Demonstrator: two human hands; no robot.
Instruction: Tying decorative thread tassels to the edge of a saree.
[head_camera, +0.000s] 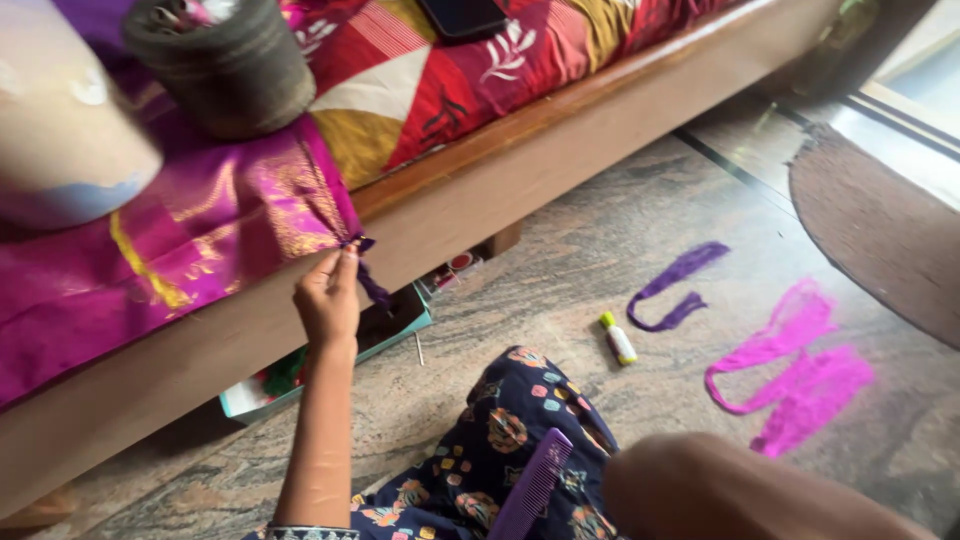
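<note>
The left hand (328, 298) is raised to the edge of the magenta cloth (200, 235) that hangs over the bed frame (520, 165), its fingers pinched shut on a small purple tassel (362, 262) at the cloth's corner. The tassel sits right at that corner, its loose tail falling just below the fingers. The right hand is not visible; only a forearm (740, 495) shows at the bottom, so whether it is open or closed cannot be told.

To work the tassel well, I judge the pinch should stay close to the cloth's hem, so the threads are held taut and the corner does not slide off the frame. A purple comb (532, 485) rests on the patterned lap below the cloth. Farther from the cloth, on the floor (600, 240), lie a purple thread bundle (675, 285), a small glue tube (619, 339) and a pink bundle (795, 375). A basket (225, 65) stands on the cloth.
</note>
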